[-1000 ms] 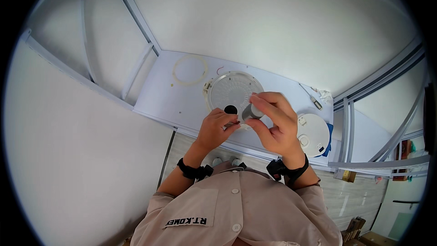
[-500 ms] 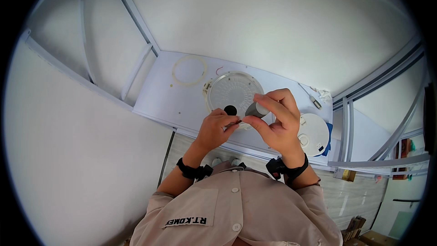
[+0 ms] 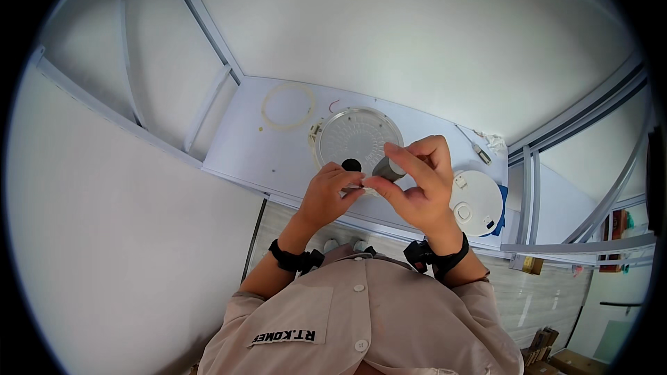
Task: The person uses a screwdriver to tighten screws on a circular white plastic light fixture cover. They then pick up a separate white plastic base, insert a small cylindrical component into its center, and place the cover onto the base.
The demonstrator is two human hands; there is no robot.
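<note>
My left hand (image 3: 325, 196) is closed, with a small black round piece (image 3: 351, 165) showing just past its curled fingers. Between the thumb and fingers of my right hand (image 3: 425, 187) is a grey cylinder (image 3: 388, 169), tilted, with a paler end. The thumb tips of both hands come together in front of it; anything pinched there is too small to make out. Under and beyond the hands, a round silvery metal plate (image 3: 356, 132) with a ring of fine marks lies on the white table (image 3: 240, 139).
A thin cream ring (image 3: 264, 107) and a short red wire (image 3: 334, 105) lie left of the plate. On the right are a white round device (image 3: 479, 212) on something blue, a grey-handled screwdriver (image 3: 481, 155) and crumpled white tissue (image 3: 496, 142). Metal frame posts (image 3: 531, 198) edge the table.
My right hand has shifted slightly left with the grey cylinder, which is a little more upright. My left hand has hardly moved.
</note>
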